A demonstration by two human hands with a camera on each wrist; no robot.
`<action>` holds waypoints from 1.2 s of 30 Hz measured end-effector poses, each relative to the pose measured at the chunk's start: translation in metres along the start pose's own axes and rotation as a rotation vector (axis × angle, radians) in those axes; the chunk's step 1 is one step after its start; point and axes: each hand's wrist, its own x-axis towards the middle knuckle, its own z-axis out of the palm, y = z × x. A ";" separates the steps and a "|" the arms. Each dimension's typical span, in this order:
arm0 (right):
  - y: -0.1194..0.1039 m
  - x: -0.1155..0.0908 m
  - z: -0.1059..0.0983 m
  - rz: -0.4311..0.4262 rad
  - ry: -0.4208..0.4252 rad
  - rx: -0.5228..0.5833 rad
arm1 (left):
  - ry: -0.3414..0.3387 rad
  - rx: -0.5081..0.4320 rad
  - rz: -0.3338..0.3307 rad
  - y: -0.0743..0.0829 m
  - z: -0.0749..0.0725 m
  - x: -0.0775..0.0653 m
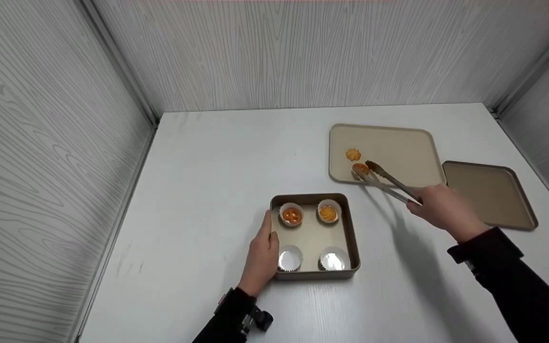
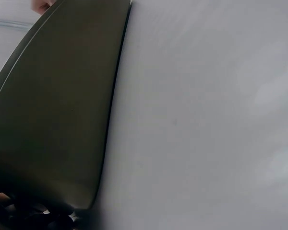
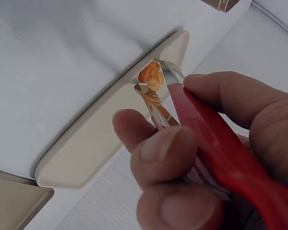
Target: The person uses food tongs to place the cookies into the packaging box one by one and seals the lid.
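My left hand (image 1: 261, 255) grips the left wall of a square baking pan (image 1: 312, 238), with the thumb at its rim. In the pan's far corners, one paper cup holds an orange-topped cookie (image 1: 291, 216) and another a yellow swirled cookie (image 1: 327, 213). Two bare cups (image 1: 290, 258) sit in the near corners. My right hand (image 1: 448, 209) holds red-handled tongs (image 3: 197, 115), fingers curled round them. Their tips are at an orange-topped cookie (image 3: 148, 72) on the beige tray (image 1: 398, 147); I cannot tell whether they pinch it. A ridged golden cookie (image 1: 353, 154) lies just beyond.
A darker brown tray (image 1: 489, 195) lies right of the beige one, their edges close together. White wood-grain panels (image 1: 279, 57) enclose the white table (image 1: 208, 190) at the back and sides. The pan's dark outer wall (image 2: 62, 105) fills much of the left wrist view.
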 end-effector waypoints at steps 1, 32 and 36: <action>-0.001 0.000 -0.001 0.001 -0.005 -0.002 | -0.001 -0.001 -0.001 0.000 0.000 0.000; -0.002 0.009 -0.007 0.023 -0.062 0.007 | -0.004 0.031 -0.027 0.000 0.001 0.002; 0.000 0.008 -0.004 0.005 -0.046 0.022 | -0.004 0.028 -0.026 0.000 0.001 0.001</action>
